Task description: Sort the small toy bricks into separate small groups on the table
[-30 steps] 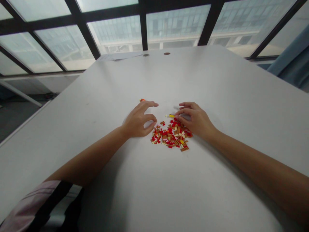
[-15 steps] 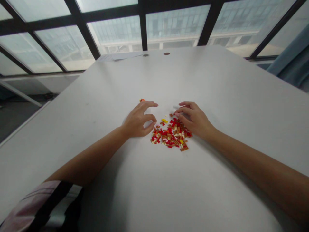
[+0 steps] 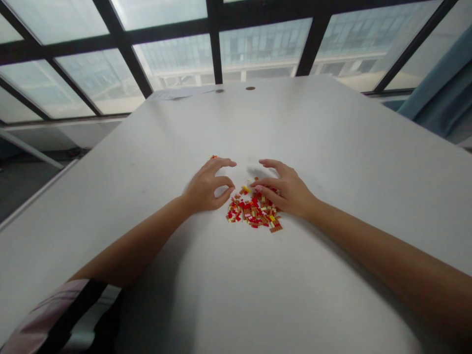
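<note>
A loose pile of small toy building bricks (image 3: 254, 212), red, brown, cream and a few yellow, lies on the white table. My left hand (image 3: 208, 186) is at the pile's left edge, thumb and forefinger tips pinched into a ring; anything between them is too small to make out. The other fingers stretch forward. Over the pile's upper right part reaches my right hand (image 3: 285, 189), its thumb and forefinger slightly apart beside a yellow brick (image 3: 246, 189), other fingers extended. Behind my left hand, a small orange-and-red brick piece (image 3: 214, 157) shows, partly hidden.
The white table (image 3: 236, 290) stretches to a dark-framed window (image 3: 217, 59). Pale sheets (image 3: 177, 93) lie at its far left edge, beside two round holes in the tabletop. A blue-grey curtain (image 3: 438, 93) hangs at the right.
My right hand has moved left over the pile, closer to the yellow brick, and its outer fingers have stretched out. My left hand keeps its pinch almost in place. The view has shifted slightly.
</note>
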`<state>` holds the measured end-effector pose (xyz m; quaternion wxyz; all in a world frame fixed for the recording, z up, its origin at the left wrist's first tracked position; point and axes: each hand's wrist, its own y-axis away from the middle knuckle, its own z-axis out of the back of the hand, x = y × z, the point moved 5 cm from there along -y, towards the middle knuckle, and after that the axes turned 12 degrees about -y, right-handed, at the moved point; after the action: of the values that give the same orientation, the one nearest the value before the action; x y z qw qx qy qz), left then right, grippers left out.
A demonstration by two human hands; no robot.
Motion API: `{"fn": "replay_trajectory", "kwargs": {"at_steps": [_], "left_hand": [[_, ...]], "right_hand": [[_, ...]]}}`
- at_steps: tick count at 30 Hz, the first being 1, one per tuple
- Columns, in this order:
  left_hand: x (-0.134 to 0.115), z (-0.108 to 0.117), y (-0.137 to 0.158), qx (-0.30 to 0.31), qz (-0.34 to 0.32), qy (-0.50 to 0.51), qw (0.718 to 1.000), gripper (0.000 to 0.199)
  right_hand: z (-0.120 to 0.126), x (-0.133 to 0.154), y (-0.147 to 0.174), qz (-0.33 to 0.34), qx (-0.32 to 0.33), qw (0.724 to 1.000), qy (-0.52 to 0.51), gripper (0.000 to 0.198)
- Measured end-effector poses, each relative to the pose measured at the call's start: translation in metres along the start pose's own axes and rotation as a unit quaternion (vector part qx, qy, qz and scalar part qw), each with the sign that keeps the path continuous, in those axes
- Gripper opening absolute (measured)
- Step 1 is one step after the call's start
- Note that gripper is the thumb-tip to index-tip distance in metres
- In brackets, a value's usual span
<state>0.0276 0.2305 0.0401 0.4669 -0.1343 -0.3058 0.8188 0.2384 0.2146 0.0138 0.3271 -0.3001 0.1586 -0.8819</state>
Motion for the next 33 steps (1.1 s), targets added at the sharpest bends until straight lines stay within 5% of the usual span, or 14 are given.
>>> {"fn": "replay_trajectory", "kwargs": {"at_steps": [7,12,24,33], "left_hand": [[-0.008,0.007,-0.014,0.068,-0.028,-0.004,0.997,0.020],[-0.003,0.009,-0.008,0.101,-0.008,-0.002,0.995,0.020],[-0.009,0.022,0.017,0.011,0.005,0.048,0.999,0.017],[-0.009,0.011,0.025,0.042,-0.026,0.030,0.998,0.021]], "right_hand": [[-0.005,0.001,-0.003,0.009,0.081,0.996,-0.046,0.044],[0.002,0.009,-0.002,0.018,0.061,0.989,-0.136,0.042],[0.000,0.023,-0.005,0.113,0.079,0.984,-0.115,0.035],[-0.001,0.020,-0.009,0.125,0.039,0.988,-0.080,0.039]]}}
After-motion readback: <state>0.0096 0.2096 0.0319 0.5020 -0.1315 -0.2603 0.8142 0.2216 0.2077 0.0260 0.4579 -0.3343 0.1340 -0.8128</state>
